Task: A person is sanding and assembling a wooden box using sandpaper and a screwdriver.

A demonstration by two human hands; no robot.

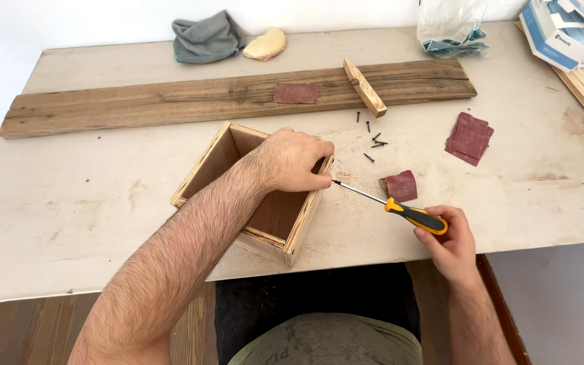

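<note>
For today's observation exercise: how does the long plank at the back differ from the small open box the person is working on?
The long plank lies flat, dark and weathered, untouched by either hand; the wooden box is pale, built from joined boards, and steadied by the left hand. The plank bears a sandpaper piece and a wood offcut; the box meets the screwdriver held by the right hand. Both are wood on the worktable.

I work at a home hobby workbench: a scuffed white table (69,203), a rough plank (170,101) at the far side, sandpaper pieces (469,137) at right, loose screws (372,138).
</note>
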